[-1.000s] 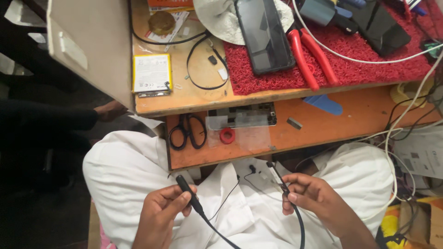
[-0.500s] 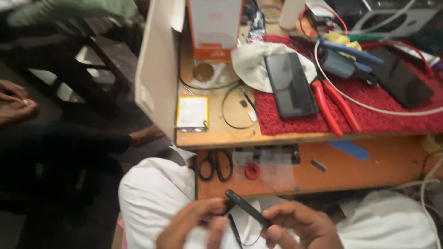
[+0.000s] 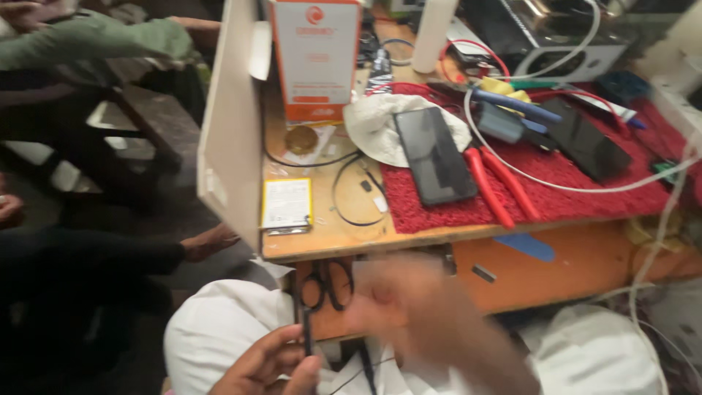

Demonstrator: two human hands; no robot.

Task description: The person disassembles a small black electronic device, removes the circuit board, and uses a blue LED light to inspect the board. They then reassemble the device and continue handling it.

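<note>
My left hand (image 3: 267, 366) sits at the bottom edge over my white-clothed lap, fingers closed on a thin black cable (image 3: 307, 330) that stands upright from it. My right hand (image 3: 420, 318) is a motion-blurred shape in front of the wooden desk's lower shelf, raised above my left hand. Its fingers and anything in them are too smeared to make out. Black-handled scissors (image 3: 327, 285) lie on the shelf just left of the right hand.
On the desk top lie a red mat (image 3: 585, 192), a dark phone (image 3: 435, 155) on a white cloth (image 3: 369, 121), red-handled pliers (image 3: 501, 186), a second phone (image 3: 585, 143), a flat yellow-and-white battery (image 3: 287, 205) and an orange-and-white box (image 3: 316, 58). Another person's green sleeve (image 3: 95, 40) and foot (image 3: 208, 241) are at left.
The view has tilted up the desk. My hands had come together on the black cable; now my right hand has left it and swept upward, while my left hand keeps the cable.
</note>
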